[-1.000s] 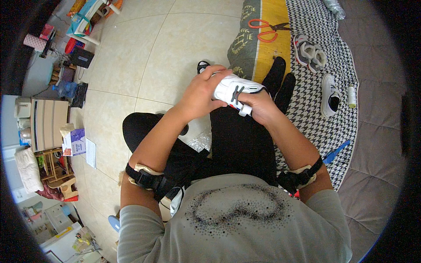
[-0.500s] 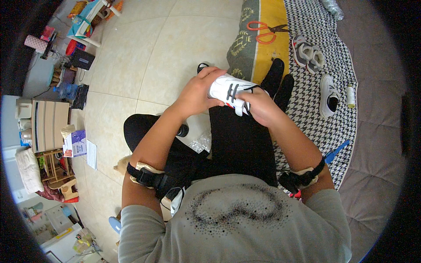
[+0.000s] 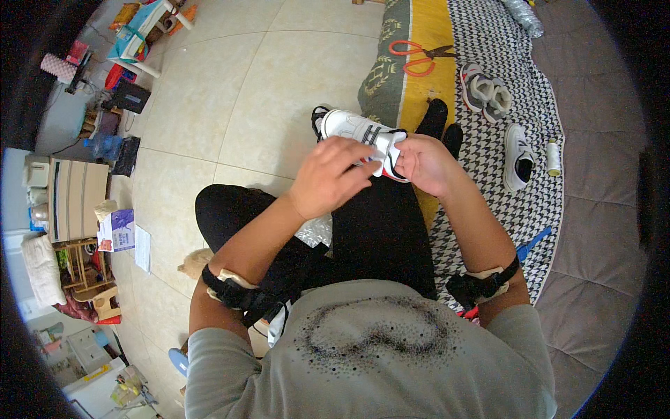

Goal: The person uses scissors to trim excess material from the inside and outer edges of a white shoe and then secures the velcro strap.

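Observation:
A small white shoe [image 3: 354,126] with dark stripes and a red sole edge is held above my black-trousered knee. My right hand [image 3: 427,162] grips its heel end. My left hand [image 3: 329,176] is at the shoe's near side, fingertips on its white strap by the opening. The toe points away to the left, over the tiled floor.
On the houndstooth blanket [image 3: 488,188] lie orange-handled scissors [image 3: 416,58], a grey pair of small shoes [image 3: 483,89], a matching white shoe [image 3: 518,149], a thread spool [image 3: 553,157] and a blue tool [image 3: 533,242]. Clutter and furniture line the far left of the tiled floor [image 3: 230,98].
The shoe has turned and moved up and left, toe now pointing away. My left hand slid off its top toward me onto the strap; my right hand shifted to the heel.

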`<state>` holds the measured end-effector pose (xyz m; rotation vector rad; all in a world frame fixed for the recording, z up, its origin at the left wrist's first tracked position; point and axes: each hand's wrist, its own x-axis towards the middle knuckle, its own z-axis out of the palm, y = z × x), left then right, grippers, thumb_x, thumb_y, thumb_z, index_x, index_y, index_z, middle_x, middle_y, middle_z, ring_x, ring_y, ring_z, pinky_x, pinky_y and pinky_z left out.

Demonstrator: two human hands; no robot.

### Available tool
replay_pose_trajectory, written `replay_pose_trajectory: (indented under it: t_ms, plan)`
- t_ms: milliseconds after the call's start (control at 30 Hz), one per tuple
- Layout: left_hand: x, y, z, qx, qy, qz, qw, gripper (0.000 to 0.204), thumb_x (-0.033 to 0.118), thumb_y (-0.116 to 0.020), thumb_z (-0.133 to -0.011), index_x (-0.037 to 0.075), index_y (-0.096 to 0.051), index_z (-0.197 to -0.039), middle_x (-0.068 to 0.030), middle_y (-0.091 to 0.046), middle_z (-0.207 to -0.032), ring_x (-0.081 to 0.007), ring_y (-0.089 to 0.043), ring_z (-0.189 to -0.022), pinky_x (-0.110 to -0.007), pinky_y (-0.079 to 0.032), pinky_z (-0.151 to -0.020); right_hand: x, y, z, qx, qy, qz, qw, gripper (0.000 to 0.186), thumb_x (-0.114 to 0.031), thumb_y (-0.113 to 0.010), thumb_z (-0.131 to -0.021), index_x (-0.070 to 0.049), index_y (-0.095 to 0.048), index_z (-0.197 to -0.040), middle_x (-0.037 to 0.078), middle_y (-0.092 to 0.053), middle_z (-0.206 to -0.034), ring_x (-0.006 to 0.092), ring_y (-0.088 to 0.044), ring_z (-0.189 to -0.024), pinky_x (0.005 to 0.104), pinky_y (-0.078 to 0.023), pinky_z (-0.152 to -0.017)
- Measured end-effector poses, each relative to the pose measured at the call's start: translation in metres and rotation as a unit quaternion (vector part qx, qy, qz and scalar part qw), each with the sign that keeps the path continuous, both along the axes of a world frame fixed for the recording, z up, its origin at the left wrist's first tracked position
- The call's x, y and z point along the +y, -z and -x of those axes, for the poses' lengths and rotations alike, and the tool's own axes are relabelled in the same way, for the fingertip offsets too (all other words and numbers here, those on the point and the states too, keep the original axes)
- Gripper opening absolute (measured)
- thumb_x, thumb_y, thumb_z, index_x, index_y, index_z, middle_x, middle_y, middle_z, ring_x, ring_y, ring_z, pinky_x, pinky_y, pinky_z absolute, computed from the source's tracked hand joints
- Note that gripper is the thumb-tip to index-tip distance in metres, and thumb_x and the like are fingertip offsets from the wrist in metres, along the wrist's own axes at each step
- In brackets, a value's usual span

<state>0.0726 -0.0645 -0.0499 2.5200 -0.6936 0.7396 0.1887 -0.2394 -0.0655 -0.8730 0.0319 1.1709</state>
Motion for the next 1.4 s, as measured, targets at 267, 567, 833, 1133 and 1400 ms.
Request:
replay_pose_trajectory:
  t_ms: [267, 567, 833, 1133, 1400]
  plan:
    - [-0.010, 0.024, -0.017, -0.055, 0.008, 0.013, 0.998, 0.027, 0.011, -0.066, -0.066, 0.006, -0.061, -0.092, -0.0071, -0.058, -0.098, -0.0237, -0.059, -0.087, -0.034, -0.049, -0.071, 0.000, 0.005, -0.005, 0.016, -0.032, -0.019, 0.999, 0.026, -0.007, -0.047, -0.080, 0.005, -0.051, -0.103, 0.014, -0.059, -0.099, 0.0226, -0.060, -0.087, 0.0342, -0.046, -0.083]
    - [-0.001, 0.008, -0.029, 0.025, -0.006, 0.138, 0.990, 0.017, -0.001, -0.058, -0.073, 0.003, -0.061, -0.088, -0.0102, -0.063, -0.083, -0.0242, -0.062, -0.071, -0.032, -0.050, -0.062, 0.003, 0.002, -0.004, -0.025, -0.037, -0.004, 0.999, 0.026, -0.007, -0.046, -0.083, 0.006, -0.051, -0.105, 0.015, -0.060, -0.101, 0.0228, -0.060, -0.089, 0.0333, -0.046, -0.083]
    - [-0.006, -0.006, -0.037, 0.182, -0.069, 0.274, 0.942, 0.012, -0.003, -0.051, -0.082, 0.000, -0.059, -0.089, -0.0085, -0.061, -0.073, -0.0128, -0.061, -0.063, -0.024, -0.048, -0.055, 0.002, -0.007, -0.003, -0.057, -0.048, 0.004, 0.997, 0.026, -0.008, -0.046, -0.087, 0.006, -0.050, -0.109, 0.014, -0.059, -0.102, 0.0212, -0.060, -0.092, 0.0332, -0.046, -0.084]
    - [0.008, -0.027, -0.058, 0.200, -0.097, 0.410, 0.885, 0.010, -0.001, -0.052, -0.085, -0.002, -0.058, -0.092, -0.0042, -0.059, -0.072, -0.0073, -0.055, -0.063, -0.021, -0.046, -0.057, 0.009, -0.006, 0.002, -0.068, -0.028, 0.055, 0.996, 0.025, -0.010, -0.047, -0.088, 0.006, -0.049, -0.107, 0.013, -0.060, -0.097, 0.0193, -0.061, -0.085, 0.0306, -0.049, -0.076]
    - [0.016, -0.033, -0.067, 0.243, -0.098, 0.413, 0.872, 0.013, 0.003, -0.056, -0.084, 0.000, -0.061, -0.096, -0.0037, -0.061, -0.073, -0.0066, -0.055, -0.062, -0.020, -0.045, -0.057, 0.006, 0.000, 0.000, -0.212, -0.045, 0.151, 0.965, 0.026, -0.020, -0.048, -0.088, 0.004, -0.054, -0.095, 0.009, -0.062, -0.083, 0.0183, -0.060, -0.069, 0.0303, -0.046, -0.061]
